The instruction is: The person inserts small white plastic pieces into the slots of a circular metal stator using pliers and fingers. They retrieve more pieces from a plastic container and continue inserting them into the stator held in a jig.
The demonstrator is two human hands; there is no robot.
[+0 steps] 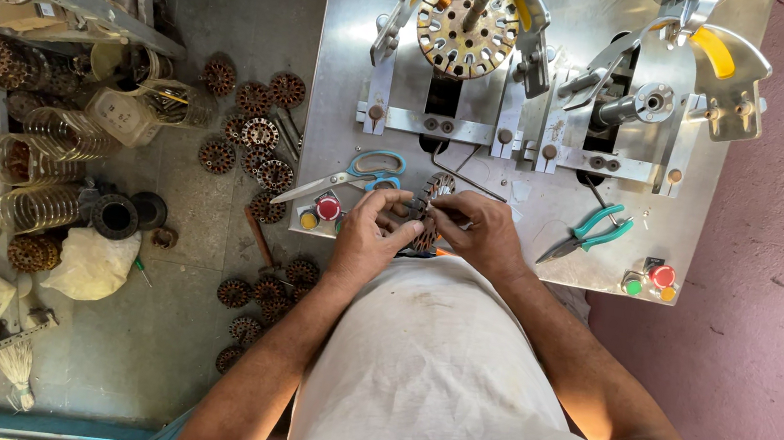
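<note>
A round slotted metal core, brown and toothed, stands on edge between my two hands at the front edge of the steel workbench. My left hand grips its left side with thumb and fingers. My right hand pinches its right side, fingers closed on the rim. Most of the core is hidden by my fingers. A second, larger slotted core is mounted on the left fixture at the back of the bench.
Blue-handled scissors lie left of my hands, teal-handled pliers to the right. Coloured push buttons sit near both front corners. An empty spindle fixture stands back right. Several cores and wire coils litter the floor at left.
</note>
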